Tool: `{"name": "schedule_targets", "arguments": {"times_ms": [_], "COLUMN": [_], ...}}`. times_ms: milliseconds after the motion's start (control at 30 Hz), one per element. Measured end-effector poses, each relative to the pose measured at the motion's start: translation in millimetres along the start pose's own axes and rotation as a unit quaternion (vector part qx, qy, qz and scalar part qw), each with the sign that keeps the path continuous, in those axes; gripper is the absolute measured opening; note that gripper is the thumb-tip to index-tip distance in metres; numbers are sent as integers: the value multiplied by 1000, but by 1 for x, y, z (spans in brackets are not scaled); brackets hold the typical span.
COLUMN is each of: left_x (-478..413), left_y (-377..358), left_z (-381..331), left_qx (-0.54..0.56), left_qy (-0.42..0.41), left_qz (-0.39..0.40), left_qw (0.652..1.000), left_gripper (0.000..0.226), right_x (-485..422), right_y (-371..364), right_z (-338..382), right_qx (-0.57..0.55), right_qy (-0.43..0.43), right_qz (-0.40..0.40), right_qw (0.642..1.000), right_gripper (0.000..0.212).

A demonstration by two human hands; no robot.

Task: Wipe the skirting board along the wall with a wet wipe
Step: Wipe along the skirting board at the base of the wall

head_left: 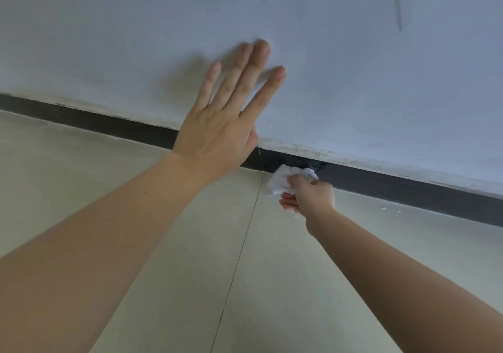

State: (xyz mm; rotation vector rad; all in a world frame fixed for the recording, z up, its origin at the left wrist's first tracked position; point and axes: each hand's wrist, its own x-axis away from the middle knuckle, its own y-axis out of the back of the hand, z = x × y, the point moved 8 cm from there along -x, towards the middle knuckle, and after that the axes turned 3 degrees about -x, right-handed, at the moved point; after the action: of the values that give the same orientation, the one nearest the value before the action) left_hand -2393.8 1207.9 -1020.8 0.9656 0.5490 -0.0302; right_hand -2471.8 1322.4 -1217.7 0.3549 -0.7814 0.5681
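Observation:
A dark skirting board (394, 186) runs along the foot of the pale wall (353, 66), slanting down from left to right across the view. My right hand (310, 194) grips a crumpled white wet wipe (283, 179) and presses it against the board near the middle. My left hand (226, 124) is spread flat with fingers apart, its fingertips resting on the wall above the board; it covers a short stretch of the board.
Light tiled floor (163, 243) fills the lower half, with a grout line (239, 257) running toward the wall. White specks lie on the floor by the board at right (392, 211). A dark streak (397, 6) marks the wall at upper right.

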Motion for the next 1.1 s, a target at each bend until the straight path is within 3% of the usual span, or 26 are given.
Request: {"name": "schedule_targets", "arguments": {"times_ms": [133,333,433,533,600,700,833,967,1100], "left_x": [-1,-1,-2,-2,-2,1,0,-15,-58], "left_y": [-1,-6,-8,-8,-7,-4,2,19,46], "left_z": [-1,-1,-2,-3,-3,-3,-11,-62,-115], "left_qx": [13,5,5,3,9,15,58,109,141], "left_qy": [1,3,-2,-5,-7,-8,5,-80,-131], "left_qz": [-6,-17,-12,-8,1,16,16,-32,-99], "left_qw": [1000,1000,1000,1000,1000,1000,998,990,976], "left_gripper": [78,78,81,83,84,86,92,91,88], "right_x": [7,30,27,24,20,18,36,49,56], "right_y": [-11,6,35,22,18,35,94,176,212], "right_z": [4,21,4,-13,-6,11,12,22,16], "right_qx": [-127,-313,-208,-41,-42,-162,-211,-79,18], "right_qy": [-61,-23,-45,-81,-66,-37,-20,-21,-15], "right_qz": [-22,98,63,109,92,30,-17,-86,-70], "right_qw": [990,945,975,990,993,986,977,993,997], "right_gripper": [8,11,11,12,15,9,12,14,17]}}
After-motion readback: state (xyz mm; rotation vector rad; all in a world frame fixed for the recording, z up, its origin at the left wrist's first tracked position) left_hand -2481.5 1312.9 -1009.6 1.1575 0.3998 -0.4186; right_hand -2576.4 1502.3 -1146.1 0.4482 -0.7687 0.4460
